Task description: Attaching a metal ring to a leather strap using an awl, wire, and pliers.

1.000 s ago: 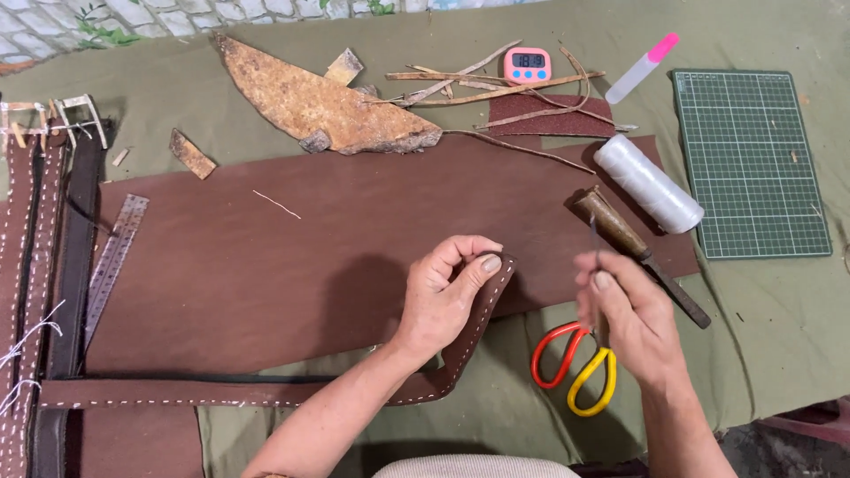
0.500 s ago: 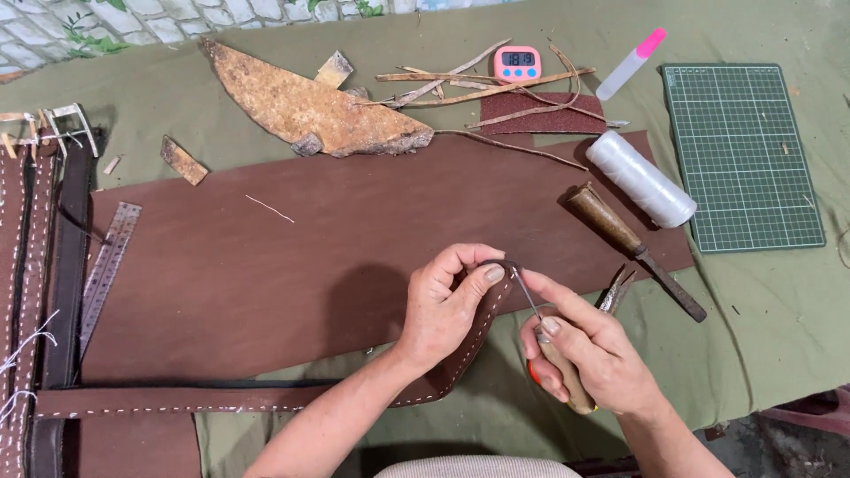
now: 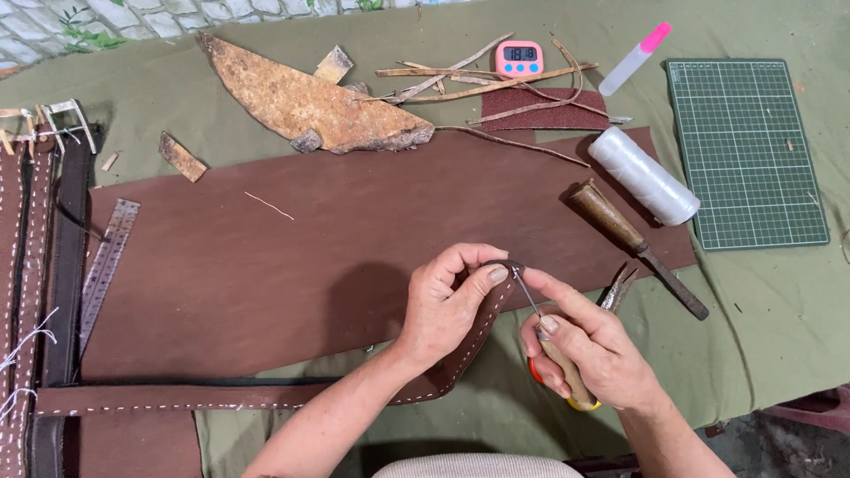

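Observation:
My left hand (image 3: 452,305) pinches the end of a brown stitched leather strap (image 3: 460,354), which curves down and runs left along the table's near edge. My right hand (image 3: 589,350) grips a wooden-handled awl (image 3: 531,301) whose thin metal point touches the strap's end by my left thumb. Scissors with red and yellow handles (image 3: 580,403) lie mostly hidden under my right hand. Both hands hover over the near edge of a large brown leather sheet (image 3: 310,257).
A wooden-handled chisel (image 3: 633,243), white thread spool (image 3: 642,175), green cutting mat (image 3: 748,150), pink timer (image 3: 519,58), glue bottle (image 3: 633,57) and bark-like scraps (image 3: 310,106) lie beyond. A steel ruler (image 3: 106,265) and stitched belts (image 3: 35,265) sit at the left.
My right hand has moved left from the scissors, now holding the awl, and brought its point to the strap end held by my left hand.

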